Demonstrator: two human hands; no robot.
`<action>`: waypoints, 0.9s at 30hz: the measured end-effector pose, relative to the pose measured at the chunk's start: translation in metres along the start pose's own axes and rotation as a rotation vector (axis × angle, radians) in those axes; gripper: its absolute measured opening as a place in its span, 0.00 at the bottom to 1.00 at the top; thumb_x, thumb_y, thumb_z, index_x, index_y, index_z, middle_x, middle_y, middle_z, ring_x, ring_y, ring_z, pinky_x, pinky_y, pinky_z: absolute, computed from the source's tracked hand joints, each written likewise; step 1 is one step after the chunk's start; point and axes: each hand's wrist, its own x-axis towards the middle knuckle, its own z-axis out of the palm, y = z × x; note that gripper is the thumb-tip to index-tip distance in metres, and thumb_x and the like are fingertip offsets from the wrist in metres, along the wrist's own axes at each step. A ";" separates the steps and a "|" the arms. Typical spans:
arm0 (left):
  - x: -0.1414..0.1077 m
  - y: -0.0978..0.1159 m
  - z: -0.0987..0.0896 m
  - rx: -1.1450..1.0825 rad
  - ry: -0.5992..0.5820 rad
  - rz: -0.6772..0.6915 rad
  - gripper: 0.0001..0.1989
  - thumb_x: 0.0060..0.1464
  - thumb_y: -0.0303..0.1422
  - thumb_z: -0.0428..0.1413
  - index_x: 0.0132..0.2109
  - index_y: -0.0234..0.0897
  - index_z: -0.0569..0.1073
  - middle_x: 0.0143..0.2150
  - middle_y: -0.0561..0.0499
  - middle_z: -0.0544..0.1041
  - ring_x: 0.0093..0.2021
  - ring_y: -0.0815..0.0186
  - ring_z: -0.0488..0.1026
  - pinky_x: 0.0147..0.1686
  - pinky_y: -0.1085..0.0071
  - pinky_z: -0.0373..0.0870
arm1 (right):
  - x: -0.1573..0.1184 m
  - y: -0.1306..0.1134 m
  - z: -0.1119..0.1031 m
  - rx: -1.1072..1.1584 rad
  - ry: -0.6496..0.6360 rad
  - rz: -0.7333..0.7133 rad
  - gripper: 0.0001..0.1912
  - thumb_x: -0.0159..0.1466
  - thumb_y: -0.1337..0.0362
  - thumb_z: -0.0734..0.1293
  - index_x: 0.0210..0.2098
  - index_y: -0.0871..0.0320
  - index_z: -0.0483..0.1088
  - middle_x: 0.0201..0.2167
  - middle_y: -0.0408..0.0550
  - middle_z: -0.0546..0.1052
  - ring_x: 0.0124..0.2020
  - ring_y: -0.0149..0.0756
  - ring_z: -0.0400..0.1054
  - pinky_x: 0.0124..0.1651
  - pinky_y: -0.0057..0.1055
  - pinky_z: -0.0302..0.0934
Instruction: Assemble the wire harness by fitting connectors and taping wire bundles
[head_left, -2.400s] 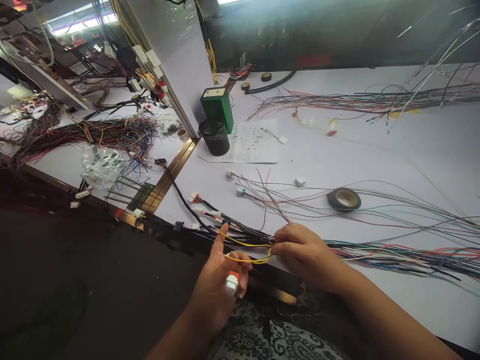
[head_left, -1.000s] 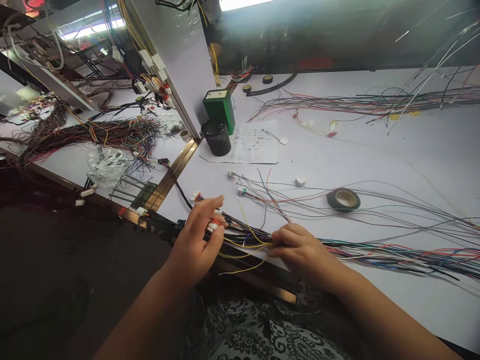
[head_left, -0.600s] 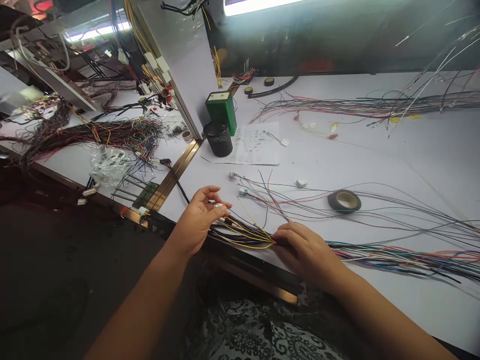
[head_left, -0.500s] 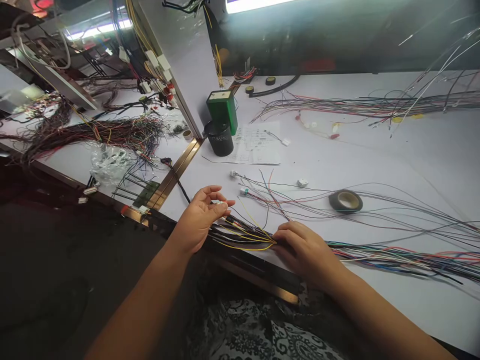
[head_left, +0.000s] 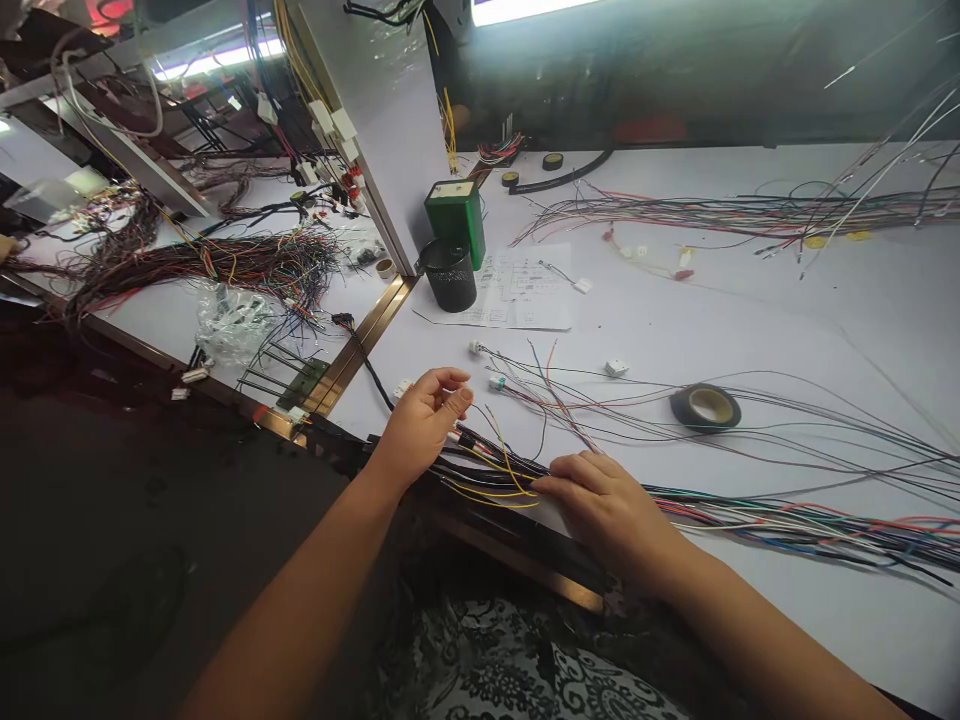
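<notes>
The left hand (head_left: 424,425) and the right hand (head_left: 600,495) are bare, and so are the left forearm (head_left: 300,590) and the right forearm (head_left: 750,615), uncovered as far as the view reaches. Below them shows a very dark garment (head_left: 510,685), printed in pale greyish white with curling paisley shapes, scrolls and small floral motifs; its upper folds sink into shadow, where the print is hard to make out.

the single view looks from the person's head, forward and down over the surface (head_left: 765,330), close enough that the left hand (head_left: 426,425) and right hand (head_left: 600,500) sit near mid-frame, with patterned cloth (head_left: 510,670) along the bottom edge.
</notes>
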 end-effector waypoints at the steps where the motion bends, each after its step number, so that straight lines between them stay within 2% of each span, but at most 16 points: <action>1: -0.001 0.002 0.001 -0.029 -0.015 -0.002 0.13 0.55 0.40 0.57 0.45 0.41 0.71 0.37 0.53 0.71 0.32 0.71 0.69 0.29 0.76 0.68 | 0.001 -0.002 0.000 -0.010 -0.004 0.011 0.17 0.66 0.73 0.57 0.52 0.55 0.67 0.41 0.51 0.71 0.38 0.38 0.62 0.44 0.38 0.57; 3: -0.001 0.006 0.003 -0.099 -0.044 -0.007 0.13 0.54 0.40 0.58 0.45 0.40 0.71 0.35 0.53 0.71 0.31 0.71 0.69 0.30 0.74 0.69 | 0.001 -0.003 -0.001 -0.024 -0.005 0.017 0.18 0.66 0.73 0.58 0.53 0.52 0.67 0.39 0.50 0.70 0.36 0.38 0.61 0.41 0.36 0.56; 7: 0.001 0.007 0.006 -0.165 -0.050 -0.039 0.13 0.53 0.38 0.59 0.45 0.39 0.71 0.34 0.53 0.70 0.31 0.71 0.69 0.31 0.73 0.70 | -0.001 0.001 -0.001 0.005 -0.035 -0.041 0.14 0.66 0.70 0.61 0.44 0.45 0.72 0.38 0.47 0.69 0.36 0.37 0.60 0.40 0.37 0.54; 10: 0.005 0.002 0.008 -0.197 -0.027 -0.081 0.14 0.53 0.38 0.59 0.45 0.38 0.71 0.36 0.52 0.71 0.32 0.71 0.70 0.33 0.73 0.70 | -0.004 0.005 -0.002 0.044 -0.042 -0.086 0.12 0.65 0.70 0.63 0.38 0.46 0.74 0.41 0.47 0.68 0.38 0.38 0.60 0.42 0.38 0.53; 14: 0.004 -0.005 0.010 -0.233 0.000 -0.158 0.14 0.54 0.38 0.58 0.46 0.38 0.71 0.37 0.51 0.73 0.34 0.72 0.70 0.34 0.74 0.68 | 0.000 -0.006 -0.010 0.050 -0.045 0.002 0.12 0.65 0.71 0.62 0.40 0.49 0.72 0.40 0.47 0.68 0.38 0.38 0.60 0.43 0.40 0.55; 17: 0.000 -0.005 0.012 -0.279 -0.025 -0.160 0.14 0.54 0.38 0.58 0.46 0.37 0.71 0.37 0.51 0.74 0.34 0.72 0.71 0.36 0.74 0.68 | 0.007 -0.021 -0.017 0.063 -0.087 0.084 0.05 0.63 0.61 0.66 0.37 0.54 0.71 0.40 0.49 0.68 0.39 0.41 0.61 0.44 0.42 0.57; 19: -0.002 -0.005 0.014 -0.330 -0.030 -0.148 0.14 0.53 0.37 0.59 0.45 0.37 0.71 0.37 0.51 0.73 0.34 0.72 0.70 0.37 0.73 0.68 | 0.013 -0.027 -0.017 0.026 -0.083 0.125 0.11 0.61 0.56 0.67 0.29 0.57 0.70 0.37 0.50 0.69 0.38 0.41 0.61 0.42 0.41 0.57; 22: -0.002 -0.008 0.016 -0.354 -0.020 -0.138 0.13 0.53 0.37 0.59 0.45 0.36 0.72 0.37 0.51 0.73 0.35 0.72 0.71 0.38 0.73 0.69 | 0.019 -0.031 -0.012 -0.086 -0.023 0.157 0.16 0.63 0.60 0.66 0.21 0.58 0.67 0.30 0.48 0.68 0.33 0.38 0.60 0.38 0.38 0.57; 24: 0.001 -0.012 0.017 -0.349 0.007 -0.129 0.13 0.54 0.37 0.58 0.45 0.36 0.72 0.37 0.51 0.73 0.35 0.71 0.71 0.39 0.72 0.69 | 0.021 -0.031 -0.011 -0.104 -0.006 0.068 0.13 0.64 0.62 0.65 0.22 0.56 0.70 0.31 0.48 0.69 0.33 0.37 0.60 0.36 0.36 0.56; 26: 0.005 -0.018 0.017 -0.350 0.038 -0.119 0.13 0.53 0.37 0.58 0.45 0.36 0.71 0.37 0.51 0.73 0.35 0.72 0.71 0.39 0.72 0.69 | 0.020 -0.030 -0.013 -0.056 -0.041 -0.127 0.06 0.64 0.63 0.65 0.33 0.52 0.74 0.36 0.47 0.72 0.35 0.36 0.62 0.37 0.35 0.56; 27: 0.007 -0.020 0.017 -0.352 0.047 -0.117 0.13 0.53 0.37 0.58 0.45 0.36 0.71 0.37 0.51 0.73 0.35 0.72 0.71 0.40 0.71 0.69 | 0.018 -0.029 -0.016 -0.021 -0.069 -0.225 0.07 0.65 0.63 0.65 0.40 0.49 0.74 0.40 0.46 0.73 0.36 0.35 0.63 0.38 0.35 0.57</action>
